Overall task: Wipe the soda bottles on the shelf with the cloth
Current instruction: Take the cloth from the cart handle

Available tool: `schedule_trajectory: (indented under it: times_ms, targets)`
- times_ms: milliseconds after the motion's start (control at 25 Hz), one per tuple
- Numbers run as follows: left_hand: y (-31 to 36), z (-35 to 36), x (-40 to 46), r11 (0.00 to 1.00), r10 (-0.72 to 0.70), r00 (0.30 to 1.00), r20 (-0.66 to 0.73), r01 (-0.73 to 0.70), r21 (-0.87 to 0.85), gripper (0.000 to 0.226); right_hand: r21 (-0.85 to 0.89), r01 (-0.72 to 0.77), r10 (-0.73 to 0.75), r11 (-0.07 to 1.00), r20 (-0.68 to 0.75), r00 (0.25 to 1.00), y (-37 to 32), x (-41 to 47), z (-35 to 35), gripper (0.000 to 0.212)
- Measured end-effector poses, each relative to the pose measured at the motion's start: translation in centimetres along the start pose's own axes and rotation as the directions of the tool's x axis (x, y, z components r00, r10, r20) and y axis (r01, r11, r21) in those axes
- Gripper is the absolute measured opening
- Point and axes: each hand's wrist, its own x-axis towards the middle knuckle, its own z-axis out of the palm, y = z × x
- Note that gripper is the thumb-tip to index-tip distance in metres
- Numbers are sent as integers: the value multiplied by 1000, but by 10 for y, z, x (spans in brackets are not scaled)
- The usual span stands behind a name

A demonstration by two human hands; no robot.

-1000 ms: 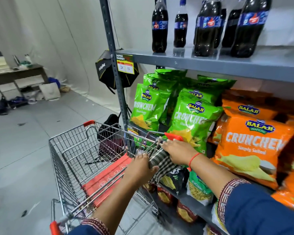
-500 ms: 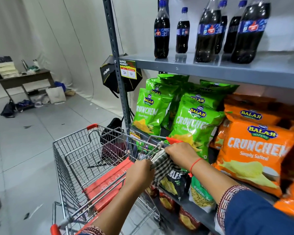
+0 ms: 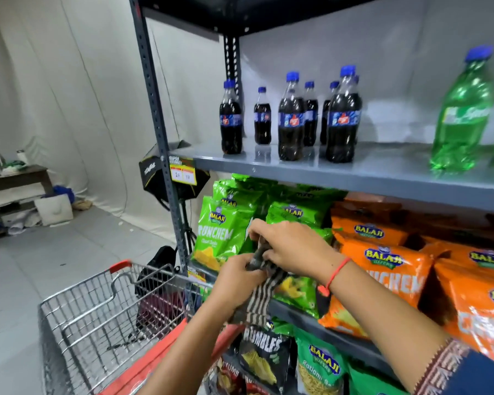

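Dark cola in clear plastic soda bottles with blue caps [image 3: 290,121] stands clustered on the grey metal shelf [image 3: 354,178], untouched, above the snack bags. Below them, the striped black-and-white cloth [image 3: 258,297] hangs between both hands: the left hand [image 3: 236,280] pinches its upper part, the right hand [image 3: 293,246] grips its top edge. Bottles stand close together, so a sideways wipe could likely topple a neighbour into the wire shopping cart [image 3: 97,317].

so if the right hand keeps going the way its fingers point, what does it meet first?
Probably the green Crunchem chip bag just past the striped cloth that the right hand pinches; depth is unclear.
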Motion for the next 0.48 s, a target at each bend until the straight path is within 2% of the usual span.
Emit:
schedule_trajectory:
  times_ms: [40,80,160,200,240,360,400,480]
  targets:
    - [11,1,4,992,-20,1000,12,22,-128,12,33,-19,24,999,-141,990,0,-4,-9,37]
    - [21,1,8,969,-36,999,16,39,-243,12,76,-33,55,997,-318,946,1,-9,-17,36]
    - [41,0,11,890,-45,999,2,41,-454,9,159,-84,164,984,-603,781,-2,-22,-19,28]
    - [49,-1,13,836,-42,999,-11,29,-548,10,213,-128,237,969,-642,729,-4,-28,-17,30]
    - [57,-1,16,784,-31,999,-22,11,-621,12,258,-169,298,951,-624,722,-6,-31,-14,36]
    - [75,-2,23,646,33,997,72,34,-763,16,370,-207,379,905,-484,789,-10,-26,-3,54]
    - [80,-3,26,604,60,990,129,67,-794,20,413,-204,401,887,-473,785,-10,-20,-5,57]
    - [86,-7,30,550,112,975,191,99,-829,23,496,-176,453,851,-520,724,-11,-6,-13,59]
